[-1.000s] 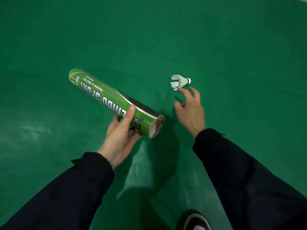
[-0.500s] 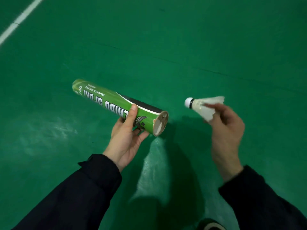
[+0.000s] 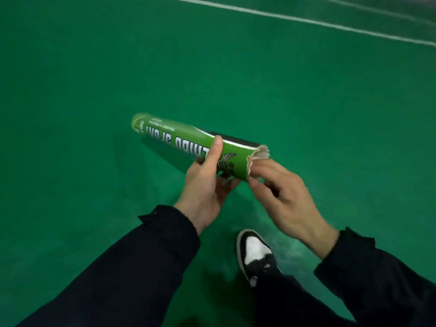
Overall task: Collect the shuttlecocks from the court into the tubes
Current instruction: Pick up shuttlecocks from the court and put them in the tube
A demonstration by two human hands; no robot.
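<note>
Both of your hands are busy over the green court floor (image 3: 94,79), and they meet at the near end of one tube. Your left hand (image 3: 207,185) grasps the green tube (image 3: 188,143) from below, near its open end, with the thumb lying along the top side over the printed letters and the other fingers curled under it. You hold the tube nearly level in the air, its closed far end pointing away and to the left, its open mouth pointing toward your right hand. A shuttlecock (image 3: 259,155) sits in that mouth: only the white feather skirt sticks out past the rim, and the cork end is hidden inside. Your right hand (image 3: 285,199) is at the mouth, fingers bent, with the fingertips (image 3: 256,172) touching the lower feathers; it seems to pinch them lightly, but the picture is a little blurred there, so I cannot say how firm the hold is. Both arms wear dark sleeves (image 3: 141,260). Below the hands, one black and white shoe (image 3: 256,252) stands on the floor. Far away, at the top right, white court lines (image 3: 306,20) cross the green surface.
</note>
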